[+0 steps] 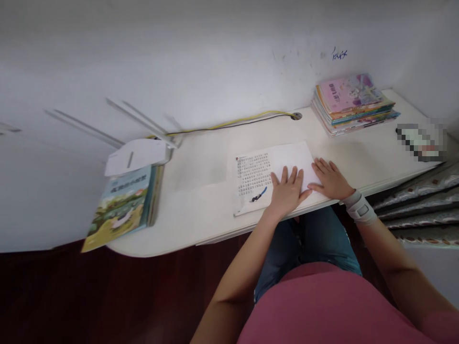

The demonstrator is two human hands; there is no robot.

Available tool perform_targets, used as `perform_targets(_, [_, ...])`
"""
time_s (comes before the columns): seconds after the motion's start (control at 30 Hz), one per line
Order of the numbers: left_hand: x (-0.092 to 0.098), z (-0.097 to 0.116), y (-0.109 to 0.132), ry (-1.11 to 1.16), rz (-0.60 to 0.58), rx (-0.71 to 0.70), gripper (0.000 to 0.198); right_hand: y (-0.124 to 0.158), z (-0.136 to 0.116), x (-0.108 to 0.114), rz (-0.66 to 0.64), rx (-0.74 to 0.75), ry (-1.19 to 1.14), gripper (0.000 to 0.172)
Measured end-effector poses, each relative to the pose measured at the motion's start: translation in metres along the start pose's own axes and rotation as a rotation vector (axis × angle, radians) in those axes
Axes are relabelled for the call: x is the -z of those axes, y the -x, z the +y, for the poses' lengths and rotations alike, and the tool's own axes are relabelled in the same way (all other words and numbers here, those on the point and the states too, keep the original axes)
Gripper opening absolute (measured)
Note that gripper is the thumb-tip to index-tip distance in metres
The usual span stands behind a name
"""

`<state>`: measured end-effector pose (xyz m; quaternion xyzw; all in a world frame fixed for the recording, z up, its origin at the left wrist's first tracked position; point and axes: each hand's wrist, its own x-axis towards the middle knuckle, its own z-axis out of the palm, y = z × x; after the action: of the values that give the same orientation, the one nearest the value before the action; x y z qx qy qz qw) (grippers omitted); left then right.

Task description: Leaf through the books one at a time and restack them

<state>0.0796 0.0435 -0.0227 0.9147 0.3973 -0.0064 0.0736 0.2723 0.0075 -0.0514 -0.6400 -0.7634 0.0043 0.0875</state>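
Observation:
A sheet of white paper (272, 177) lies flat on the white desk (204, 210), with columns of small printed text and a blue pen-like scribble on its left half. My left hand (288, 190) presses flat on the sheet's lower middle, fingers spread. My right hand (330, 179) rests at the sheet's right edge, with its fingertips on the paper and its heel on the desk. A grey wrist brace (360, 208) wraps my right wrist. Neither hand grips anything.
A stack of several children's books (353, 105) stands at the desk's back right. A picture book (122, 208) and a white router-like device (136, 156) sit at the left end. A yellow and black cable (229, 123) runs along the wall to a desk grommet. A pixelated object (421, 142) lies at the right.

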Motion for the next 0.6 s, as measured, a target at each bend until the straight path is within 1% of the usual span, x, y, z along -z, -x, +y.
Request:
perform_targets(0.1, [0.002,-0.002,-0.001,0.054,0.005,-0.008,0.077,0.0,0.0,0.0,0.013,0.001,-0.002,0.079])
perform_targets(0.17, [0.004,-0.012,0.001,0.113,0.026,-0.012,0.077,0.0,0.0,0.0,0.018,-0.003,-0.004,0.077])
perform_targets(0.23, [0.005,-0.031,0.007,0.155,0.067,0.035,0.075,0.0,-0.001,0.001,0.016,-0.01,-0.004,0.076])
perform_targets(0.3, [0.003,-0.055,0.017,0.151,0.116,0.144,0.072,0.0,-0.001,0.002,0.01,-0.018,-0.001,0.075])
perform_targets(0.4, [-0.005,-0.093,0.041,0.115,0.202,0.326,0.069,0.0,-0.001,0.004,0.007,-0.026,0.004,0.073])
perform_targets(0.47, [-0.011,-0.114,0.058,0.121,0.271,0.41,0.067,0.001,-0.003,0.007,0.005,-0.04,0.007,0.071])
perform_targets(0.53, [-0.015,-0.127,0.072,0.15,0.315,0.453,0.065,0.0,-0.01,0.011,0.005,-0.053,0.017,0.064])
perform_targets(0.6, [-0.018,-0.133,0.081,0.176,0.325,0.461,0.064,0.0,-0.026,0.016,0.021,-0.029,0.029,0.054])
